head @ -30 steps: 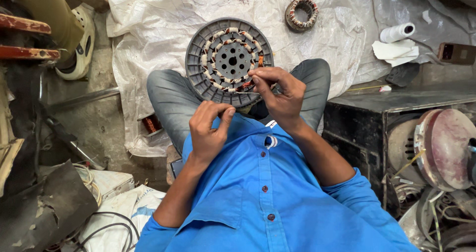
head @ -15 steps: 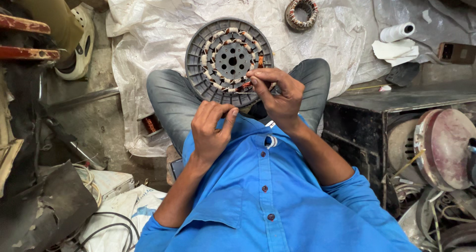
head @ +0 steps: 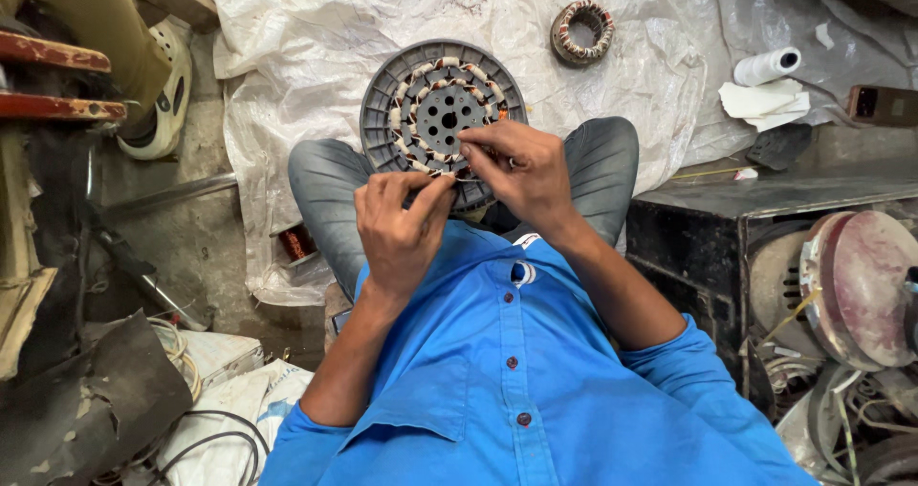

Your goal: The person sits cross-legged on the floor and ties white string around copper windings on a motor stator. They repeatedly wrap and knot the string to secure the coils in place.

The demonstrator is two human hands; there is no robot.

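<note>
Since the earlier frame the left hand (head: 402, 228) has crept up from the lap to the near rim of the stator, and the right hand (head: 521, 166) has barely shifted. Left of the grip, a pale shoe (head: 158, 94) rests on bare floor. The left grip is narrow, thumb and forefinger pinched on what looks like fine winding wire (head: 442, 172), too thin to be sure. Just beyond both grips the round grey ribbed stator disc (head: 442, 113) rests on the knees, its coils wrapped in pale tape with copper showing. The right grip is likewise narrow, pinched at the disc's near edge. Done well, the strand stays taut and seats flat. Further right lie a small wound coil ring (head: 581, 31) on crinkled plastic sheeting (head: 316, 27) and a white roll (head: 767, 65).
</note>
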